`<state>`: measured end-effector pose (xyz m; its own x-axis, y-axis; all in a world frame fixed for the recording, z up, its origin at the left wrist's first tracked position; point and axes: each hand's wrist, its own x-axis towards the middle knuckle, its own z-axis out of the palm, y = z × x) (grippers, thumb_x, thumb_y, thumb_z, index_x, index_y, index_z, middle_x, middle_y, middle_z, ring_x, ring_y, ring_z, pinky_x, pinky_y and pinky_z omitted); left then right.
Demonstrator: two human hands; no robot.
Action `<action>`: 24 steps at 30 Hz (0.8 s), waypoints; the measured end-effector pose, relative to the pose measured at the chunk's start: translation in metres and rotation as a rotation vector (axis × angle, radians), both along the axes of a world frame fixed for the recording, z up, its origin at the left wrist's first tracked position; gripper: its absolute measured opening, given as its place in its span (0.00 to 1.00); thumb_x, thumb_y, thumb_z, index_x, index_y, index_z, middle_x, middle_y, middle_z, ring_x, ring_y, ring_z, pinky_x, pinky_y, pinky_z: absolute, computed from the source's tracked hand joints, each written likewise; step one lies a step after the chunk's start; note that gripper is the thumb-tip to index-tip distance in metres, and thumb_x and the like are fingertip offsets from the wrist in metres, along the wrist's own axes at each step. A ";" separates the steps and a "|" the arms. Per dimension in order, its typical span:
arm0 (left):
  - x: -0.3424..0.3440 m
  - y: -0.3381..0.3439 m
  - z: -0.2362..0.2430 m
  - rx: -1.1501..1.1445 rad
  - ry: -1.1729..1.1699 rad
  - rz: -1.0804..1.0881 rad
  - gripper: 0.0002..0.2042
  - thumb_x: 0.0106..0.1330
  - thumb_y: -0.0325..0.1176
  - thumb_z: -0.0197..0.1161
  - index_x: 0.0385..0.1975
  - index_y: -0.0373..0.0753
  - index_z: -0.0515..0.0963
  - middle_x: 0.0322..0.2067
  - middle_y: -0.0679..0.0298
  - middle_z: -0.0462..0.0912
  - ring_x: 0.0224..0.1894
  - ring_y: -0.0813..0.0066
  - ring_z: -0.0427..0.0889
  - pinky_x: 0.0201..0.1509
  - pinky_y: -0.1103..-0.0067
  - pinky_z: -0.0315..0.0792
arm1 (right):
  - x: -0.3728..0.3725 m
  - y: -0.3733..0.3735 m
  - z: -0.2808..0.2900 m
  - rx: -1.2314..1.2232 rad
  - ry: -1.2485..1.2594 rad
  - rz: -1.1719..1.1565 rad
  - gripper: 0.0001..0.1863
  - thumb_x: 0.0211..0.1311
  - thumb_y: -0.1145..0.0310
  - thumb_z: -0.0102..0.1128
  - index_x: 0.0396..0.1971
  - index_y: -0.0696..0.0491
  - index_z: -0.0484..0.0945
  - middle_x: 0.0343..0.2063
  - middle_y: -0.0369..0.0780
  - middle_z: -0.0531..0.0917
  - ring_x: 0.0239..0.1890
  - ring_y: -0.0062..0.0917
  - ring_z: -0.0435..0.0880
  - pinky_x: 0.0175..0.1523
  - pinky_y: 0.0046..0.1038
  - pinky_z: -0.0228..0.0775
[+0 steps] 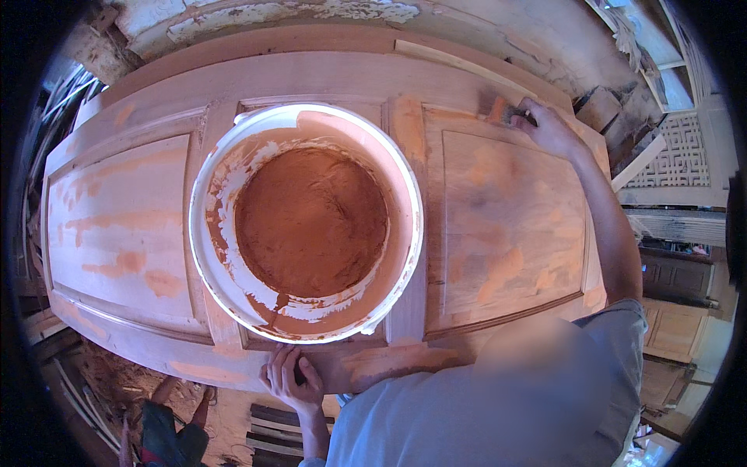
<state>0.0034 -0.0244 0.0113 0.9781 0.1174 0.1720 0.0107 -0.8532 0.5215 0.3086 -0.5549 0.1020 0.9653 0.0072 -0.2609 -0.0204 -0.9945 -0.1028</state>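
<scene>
A wooden panelled door lies flat before me, patched with orange-brown filler. On its middle stands a big white bucket holding thick reddish-brown paste, smeared up its inner wall. At the far right, my right hand grips what looks like a putty knife, its dark handle mostly hidden by the fingers. The blade, blurred, meets the upper edge of the right panel. My left hand rests at the door's near edge just below the bucket, fingers loosely bent and thumb apart, with nothing seen in it.
Bare legs and dark shorts of another person show at the lower left. Dark wooden slats lie on the floor near me. A light batten lies along the far edge. Panelled doors and a lattice panel stand at right.
</scene>
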 end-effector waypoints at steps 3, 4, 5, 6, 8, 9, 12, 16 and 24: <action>0.001 -0.001 0.001 -0.007 0.010 0.001 0.07 0.67 0.32 0.59 0.37 0.37 0.81 0.41 0.59 0.85 0.52 0.58 0.82 0.61 0.64 0.63 | -0.021 -0.009 -0.028 0.290 -0.088 -0.044 0.18 0.70 0.58 0.59 0.50 0.55 0.71 0.37 0.44 0.83 0.36 0.31 0.82 0.44 0.34 0.73; 0.001 -0.001 0.001 0.005 0.006 0.001 0.07 0.67 0.32 0.59 0.37 0.37 0.81 0.41 0.59 0.85 0.52 0.58 0.82 0.61 0.64 0.63 | -0.029 0.008 -0.027 0.345 -0.070 -0.102 0.19 0.69 0.59 0.60 0.52 0.55 0.70 0.38 0.45 0.84 0.36 0.32 0.82 0.43 0.35 0.73; 0.000 -0.001 0.000 0.015 0.004 0.002 0.07 0.67 0.32 0.59 0.37 0.37 0.81 0.41 0.59 0.85 0.52 0.58 0.82 0.60 0.64 0.63 | -0.034 0.023 -0.025 0.399 -0.051 -0.160 0.20 0.69 0.59 0.60 0.53 0.55 0.69 0.38 0.46 0.84 0.37 0.33 0.83 0.43 0.35 0.73; -0.001 -0.001 0.000 0.026 0.001 0.003 0.07 0.67 0.32 0.59 0.37 0.37 0.81 0.41 0.59 0.85 0.52 0.58 0.82 0.60 0.64 0.63 | -0.037 0.032 -0.021 0.391 0.005 -0.191 0.21 0.69 0.59 0.61 0.53 0.55 0.69 0.37 0.46 0.84 0.36 0.33 0.83 0.42 0.35 0.73; 0.000 -0.001 0.000 0.019 0.004 0.000 0.07 0.67 0.32 0.59 0.37 0.37 0.81 0.41 0.60 0.85 0.53 0.58 0.81 0.60 0.63 0.63 | -0.040 0.046 -0.018 0.380 0.112 -0.255 0.22 0.68 0.58 0.62 0.53 0.55 0.69 0.35 0.47 0.83 0.36 0.32 0.82 0.41 0.36 0.73; 0.000 -0.001 0.001 0.016 0.006 -0.002 0.07 0.67 0.32 0.59 0.37 0.37 0.81 0.41 0.60 0.85 0.53 0.58 0.81 0.60 0.63 0.63 | -0.041 0.048 -0.024 0.364 0.092 -0.232 0.23 0.67 0.57 0.62 0.54 0.54 0.67 0.33 0.48 0.83 0.35 0.31 0.83 0.40 0.35 0.74; 0.000 -0.001 0.000 0.016 0.001 -0.004 0.07 0.67 0.32 0.59 0.37 0.37 0.81 0.42 0.60 0.85 0.53 0.58 0.81 0.60 0.63 0.63 | -0.046 0.062 -0.038 0.374 0.081 -0.262 0.24 0.67 0.58 0.61 0.55 0.54 0.66 0.30 0.47 0.83 0.30 0.30 0.83 0.35 0.35 0.74; 0.001 -0.002 0.001 0.021 -0.006 0.002 0.07 0.67 0.34 0.59 0.37 0.38 0.81 0.41 0.60 0.85 0.52 0.59 0.82 0.59 0.63 0.63 | -0.051 0.107 -0.038 0.510 0.068 -0.361 0.23 0.68 0.60 0.59 0.55 0.57 0.65 0.24 0.47 0.83 0.19 0.32 0.83 0.30 0.38 0.75; -0.001 -0.001 0.003 0.015 -0.002 0.001 0.07 0.67 0.34 0.59 0.37 0.38 0.81 0.41 0.60 0.85 0.51 0.58 0.82 0.58 0.64 0.64 | -0.069 0.143 -0.031 0.591 -0.074 -0.523 0.21 0.70 0.64 0.54 0.57 0.60 0.68 0.22 0.45 0.81 0.18 0.27 0.81 0.24 0.32 0.74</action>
